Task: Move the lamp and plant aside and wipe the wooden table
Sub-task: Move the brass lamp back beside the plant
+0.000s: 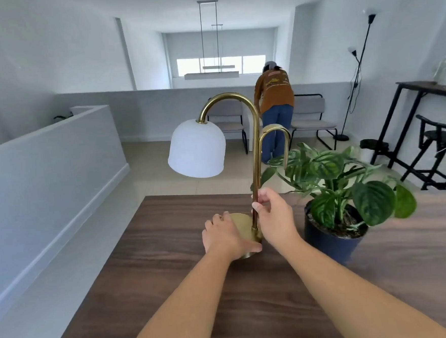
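A brass lamp [255, 150] with a curved stem and a white dome shade [196, 149] stands near the far edge of the dark wooden table [170, 265]. My left hand [226, 237] grips the round brass base from the left. My right hand [275, 218] is closed around the lower stem. Just right of the lamp sits a leafy green plant [349, 183] in a dark blue pot [330, 243]; my right wrist is close to the pot without touching it.
A low white wall [45, 176] runs along the left of the table. Beyond the far edge are chairs [310, 117], a person bending over, a black floor lamp [355, 75], and a black high table with stools [431, 138] at right.
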`<state>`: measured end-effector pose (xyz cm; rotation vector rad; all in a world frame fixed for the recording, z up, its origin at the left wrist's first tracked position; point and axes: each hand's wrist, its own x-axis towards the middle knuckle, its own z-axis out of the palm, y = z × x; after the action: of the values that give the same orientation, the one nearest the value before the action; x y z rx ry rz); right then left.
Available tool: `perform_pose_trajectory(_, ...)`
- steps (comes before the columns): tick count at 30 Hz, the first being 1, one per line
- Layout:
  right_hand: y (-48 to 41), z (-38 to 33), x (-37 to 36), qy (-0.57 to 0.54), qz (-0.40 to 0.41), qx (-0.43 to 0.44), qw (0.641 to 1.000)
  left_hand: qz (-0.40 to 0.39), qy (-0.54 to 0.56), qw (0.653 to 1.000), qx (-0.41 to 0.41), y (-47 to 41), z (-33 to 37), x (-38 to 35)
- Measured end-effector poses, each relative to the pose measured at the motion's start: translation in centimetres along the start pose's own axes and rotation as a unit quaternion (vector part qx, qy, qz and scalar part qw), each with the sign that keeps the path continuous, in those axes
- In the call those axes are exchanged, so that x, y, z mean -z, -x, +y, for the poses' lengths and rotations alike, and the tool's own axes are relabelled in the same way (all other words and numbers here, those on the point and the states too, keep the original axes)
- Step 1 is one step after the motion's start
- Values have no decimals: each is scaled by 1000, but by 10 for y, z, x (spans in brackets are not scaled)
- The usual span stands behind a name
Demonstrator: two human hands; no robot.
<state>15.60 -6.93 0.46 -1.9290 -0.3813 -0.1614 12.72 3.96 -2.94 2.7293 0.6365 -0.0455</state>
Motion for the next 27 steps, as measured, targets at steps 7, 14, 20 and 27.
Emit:
perform_pose_trajectory(7,11,20,26,14,12,-8,1000,2,11,1000,-1,16,26,-23)
perform_pose_trajectory(14,15,26,26,5,29,-38,999,-1,20,1000,-2,19,29,-32)
perform_pose_trajectory(20,17,28,22,14,42,-43,998,-13,36,999,-23,16,22,-29)
perform_pose_trajectory(27,21,22,27,13,26,-68,997,-52,74,995,-42,18,16,-21)
